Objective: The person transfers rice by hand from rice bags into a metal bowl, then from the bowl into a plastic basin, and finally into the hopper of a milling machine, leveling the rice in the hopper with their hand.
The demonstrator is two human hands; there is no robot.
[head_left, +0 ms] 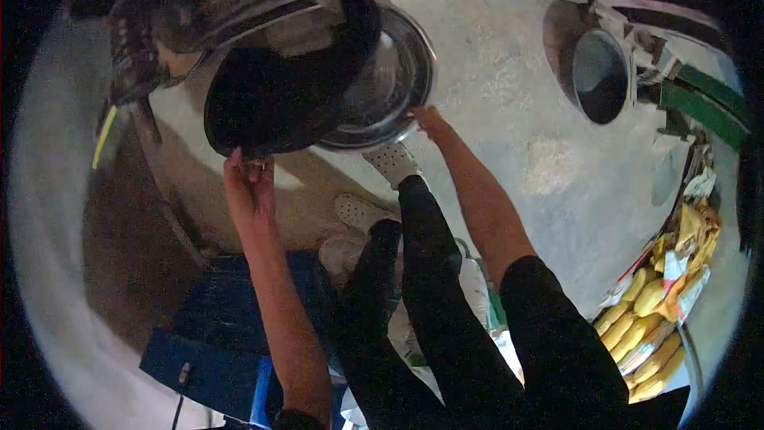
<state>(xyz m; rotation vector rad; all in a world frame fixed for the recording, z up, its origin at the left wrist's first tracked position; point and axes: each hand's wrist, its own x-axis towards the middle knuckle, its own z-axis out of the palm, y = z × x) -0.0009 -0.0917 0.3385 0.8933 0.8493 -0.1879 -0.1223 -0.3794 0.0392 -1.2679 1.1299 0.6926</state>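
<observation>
My left hand (251,183) is closed on the near rim of a wide, round, dark pan-like vessel (270,103), which is tilted. Its inside is too dark to make out. Partly behind it sits a shiny round metal basin (398,72), overlapped by the dark vessel on its left side. The fingers of my right hand (427,121) are closed on this basin's near right rim. Both vessels are in front of my feet, beneath a machine-like housing (263,0).
A round bucket (601,76) lies tipped at the right, near a green bar (704,99). Long yellow items (645,334) are heaped with wrappers at lower right. A dark blue box-like thing (231,310) stands at lower left. My light perforated shoes (391,164) are on the floor.
</observation>
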